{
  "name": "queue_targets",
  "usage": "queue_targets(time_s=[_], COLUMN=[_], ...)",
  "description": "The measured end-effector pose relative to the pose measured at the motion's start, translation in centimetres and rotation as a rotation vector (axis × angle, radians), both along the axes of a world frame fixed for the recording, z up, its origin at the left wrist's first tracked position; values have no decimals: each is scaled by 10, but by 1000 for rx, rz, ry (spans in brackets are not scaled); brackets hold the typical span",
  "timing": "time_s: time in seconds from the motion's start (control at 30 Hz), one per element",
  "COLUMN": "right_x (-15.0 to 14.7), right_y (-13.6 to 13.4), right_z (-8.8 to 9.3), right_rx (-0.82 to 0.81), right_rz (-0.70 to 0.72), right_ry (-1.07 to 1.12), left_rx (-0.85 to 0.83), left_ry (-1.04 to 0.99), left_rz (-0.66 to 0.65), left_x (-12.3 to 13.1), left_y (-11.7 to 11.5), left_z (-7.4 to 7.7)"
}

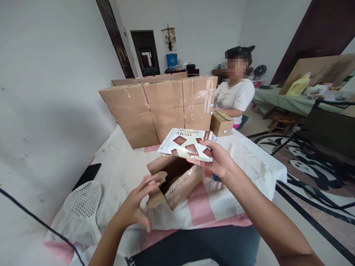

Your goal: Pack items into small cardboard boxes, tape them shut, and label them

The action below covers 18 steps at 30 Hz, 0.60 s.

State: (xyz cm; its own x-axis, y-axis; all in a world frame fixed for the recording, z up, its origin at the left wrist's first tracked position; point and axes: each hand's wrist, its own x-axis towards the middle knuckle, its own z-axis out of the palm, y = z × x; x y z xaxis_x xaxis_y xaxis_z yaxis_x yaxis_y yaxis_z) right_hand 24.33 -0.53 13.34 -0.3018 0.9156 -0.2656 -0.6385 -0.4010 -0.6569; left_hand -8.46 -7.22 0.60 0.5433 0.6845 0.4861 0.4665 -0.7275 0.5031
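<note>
A white packet with brown diamond shapes (184, 145) is gripped at its right end by my right hand (215, 159). Below it, an open cardboard box (184, 188) sits tilted on the cloth-covered table, its flaps spread and its inside dark. My left hand (140, 205) is beside the box's left flap, with its fingers apart and nothing held; the fingertips are at the flap, though I cannot tell if they touch.
Stacked, taped cartons (166, 107) stand behind. A small box (222, 123) is at their right, near a seated person (235, 92). On the left lie a white perforated scoop (84, 201) and a black flat object (87, 176). The table's cloth (249, 173) ends at the right.
</note>
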Motion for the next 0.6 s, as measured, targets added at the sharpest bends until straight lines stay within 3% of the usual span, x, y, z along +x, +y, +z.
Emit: queue_targets(time_s=[0.13, 0.2, 0.27, 0.33, 0.4, 0.5, 0.6], right_x=[-6, -11, -15, -17, -15, -6, 4], right_y=[-6, -9, -11, -14, -17, -24, -29], right_z=[-2, -3, -4, -3, 0, 4, 4], right_rx=[-23, -15, 5, 37, 85, 148, 161], right_rz=[13, 35, 74, 126, 198, 292, 281], right_ry=[10, 12, 18, 40, 97, 208, 253], left_rx=[373, 585, 673, 641, 570, 421, 219], left_ry=[-95, 32, 219, 352, 341, 145, -82], left_rz=[272, 427, 487, 477, 469, 481, 539], left_x=[5, 24, 47, 68, 81, 86, 84], left_y=[-3, 2, 11, 21, 30, 35, 31], left_z=[40, 65, 86, 100, 108, 114, 120])
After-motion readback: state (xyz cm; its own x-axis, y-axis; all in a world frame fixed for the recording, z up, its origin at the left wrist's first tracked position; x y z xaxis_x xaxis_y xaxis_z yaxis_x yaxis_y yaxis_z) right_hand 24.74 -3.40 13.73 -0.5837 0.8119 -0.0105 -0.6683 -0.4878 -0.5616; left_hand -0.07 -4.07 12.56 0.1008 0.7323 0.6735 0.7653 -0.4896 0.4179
